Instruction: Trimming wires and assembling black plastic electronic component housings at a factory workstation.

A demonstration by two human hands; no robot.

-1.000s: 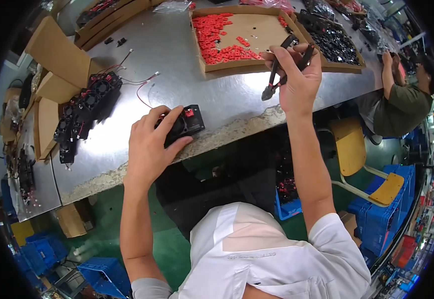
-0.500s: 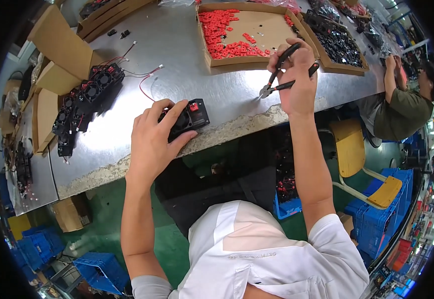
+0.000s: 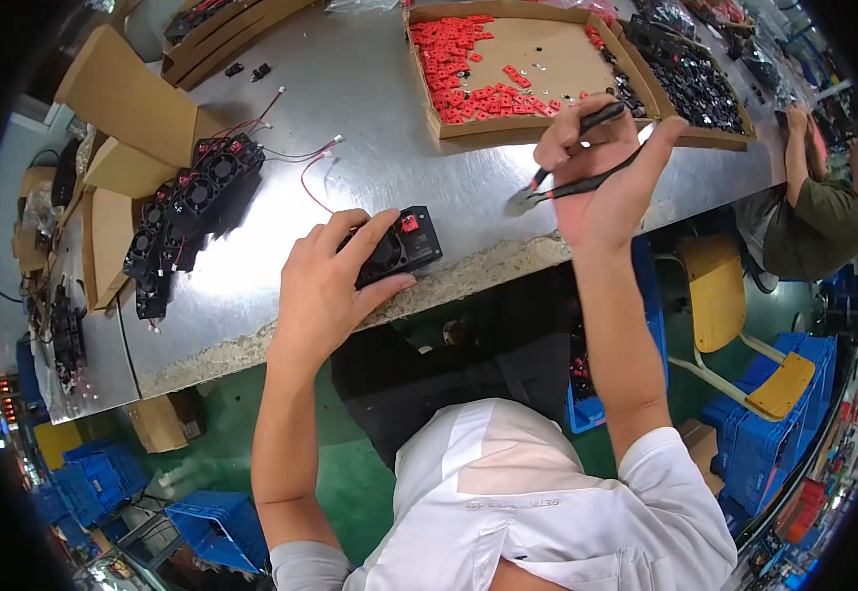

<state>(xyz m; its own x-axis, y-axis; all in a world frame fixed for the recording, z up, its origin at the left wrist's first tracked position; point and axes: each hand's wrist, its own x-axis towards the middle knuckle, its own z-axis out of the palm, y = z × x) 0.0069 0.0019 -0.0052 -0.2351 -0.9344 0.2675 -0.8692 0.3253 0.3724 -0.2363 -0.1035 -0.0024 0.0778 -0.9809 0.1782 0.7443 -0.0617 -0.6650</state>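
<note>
My left hand (image 3: 328,271) is closed round a black fan unit (image 3: 417,246) at the table's front edge. A red part sits on top of the unit, and a thin red cable with a white plug (image 3: 324,156) lies behind it. In my right hand (image 3: 601,192), held over the table edge to the right, is a pair of side cutters (image 3: 523,202) with black and red handles. The handles are spread and the jaws point left, apart from the fan unit. My right thumb stretches out to the right.
Several assembled fan units (image 3: 197,197) lie at left beside an open cardboard box (image 3: 119,84). A cardboard tray (image 3: 488,128) of red parts stands at the back, next to a box of black parts (image 3: 690,84). At far right a person (image 3: 827,207) sits near a yellow chair (image 3: 714,295).
The whole view has shifted slightly, so things appear further right. My right thumb has stretched outward and the cutters have turned a little in the hand. My left hand still holds the fan unit.
</note>
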